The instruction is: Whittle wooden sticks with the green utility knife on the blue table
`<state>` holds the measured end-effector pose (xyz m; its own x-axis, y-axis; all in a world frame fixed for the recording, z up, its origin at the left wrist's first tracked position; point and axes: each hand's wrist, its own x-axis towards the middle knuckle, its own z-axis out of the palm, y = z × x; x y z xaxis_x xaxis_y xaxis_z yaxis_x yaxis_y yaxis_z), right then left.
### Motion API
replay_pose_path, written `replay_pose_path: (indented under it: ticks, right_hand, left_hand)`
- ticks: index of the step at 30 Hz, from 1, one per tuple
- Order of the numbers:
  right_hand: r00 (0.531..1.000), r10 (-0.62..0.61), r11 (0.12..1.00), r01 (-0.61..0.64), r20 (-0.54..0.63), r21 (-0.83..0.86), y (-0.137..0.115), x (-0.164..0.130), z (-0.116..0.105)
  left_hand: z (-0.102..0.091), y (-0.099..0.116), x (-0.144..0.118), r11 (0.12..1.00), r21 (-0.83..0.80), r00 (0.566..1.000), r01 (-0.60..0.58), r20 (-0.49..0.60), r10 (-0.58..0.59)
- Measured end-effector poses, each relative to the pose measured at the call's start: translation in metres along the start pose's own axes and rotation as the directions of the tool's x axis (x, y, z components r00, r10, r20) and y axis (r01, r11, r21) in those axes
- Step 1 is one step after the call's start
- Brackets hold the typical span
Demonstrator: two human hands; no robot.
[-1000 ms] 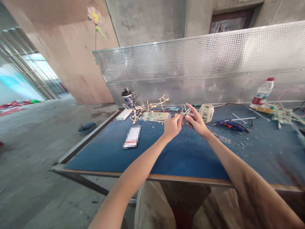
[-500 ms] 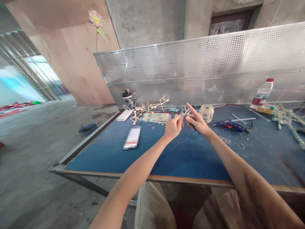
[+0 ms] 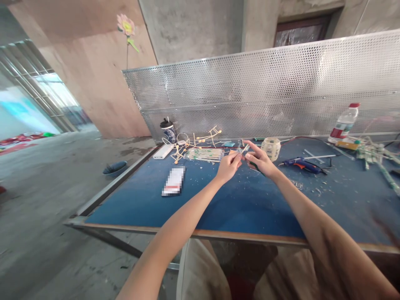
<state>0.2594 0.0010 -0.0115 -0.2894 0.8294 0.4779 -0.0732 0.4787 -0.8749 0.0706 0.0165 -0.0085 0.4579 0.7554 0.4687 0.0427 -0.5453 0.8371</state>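
Over the far middle of the blue table (image 3: pixel 237 212), my left hand (image 3: pixel 228 167) pinches a thin pale stick (image 3: pixel 245 148). Close beside it, my right hand (image 3: pixel 264 163) has its index finger stretched along the stick's far end. The other right fingers curl round a slim tool with a dark green handle (image 3: pixel 253 165), mostly hidden by the palm. Left of the hands lies a clear bag of thin sticks (image 3: pixel 203 155). A pale ring-shaped stick piece (image 3: pixel 271 149) stands just beyond my right hand.
A blue glue gun (image 3: pixel 303 164) and a plastic bottle (image 3: pixel 343 123) are on the right, near bundled sticks (image 3: pixel 370 152). Jointed stick pieces (image 3: pixel 178 153), a white power bank (image 3: pixel 163 151), a phone (image 3: pixel 173 181) and a lidded cup (image 3: pixel 168 131) are left. A perforated metal panel (image 3: pixel 218 98) borders the back.
My right index finger has lowered and bent toward the stick. The stick has shifted slightly in the left fingers; both arms stay almost in place.
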Motion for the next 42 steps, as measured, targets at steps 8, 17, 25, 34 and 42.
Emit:
replay_pose_path:
  ticks: [8,17,25,34,42]
  right_hand:
    - [0.999,-0.020,0.999,0.018,-0.047,-0.039,0.000,0.000,0.006]
    - [0.994,-0.036,0.997,0.029,-0.106,-0.065,-0.001,-0.001,0.012]
    - [0.991,-0.038,0.998,0.032,-0.128,-0.052,-0.001,0.000,0.016]
    - [0.986,-0.025,0.999,0.020,-0.163,-0.033,-0.002,0.001,0.022]
    - [0.990,0.010,1.000,-0.009,-0.141,0.008,0.001,0.003,0.011]
  left_hand:
    - [-0.003,0.000,0.000,0.988,0.151,0.998,-0.039,-0.048,0.046]
    - [-0.006,0.004,-0.001,0.969,0.230,0.994,-0.093,-0.026,0.102]
    - [-0.008,0.005,-0.002,0.938,0.316,0.989,-0.143,0.000,0.150]
    - [-0.008,0.004,-0.003,0.850,0.489,0.977,-0.199,0.032,0.210]
    - [-0.009,0.001,-0.001,0.848,0.502,0.983,-0.170,0.026,0.181]
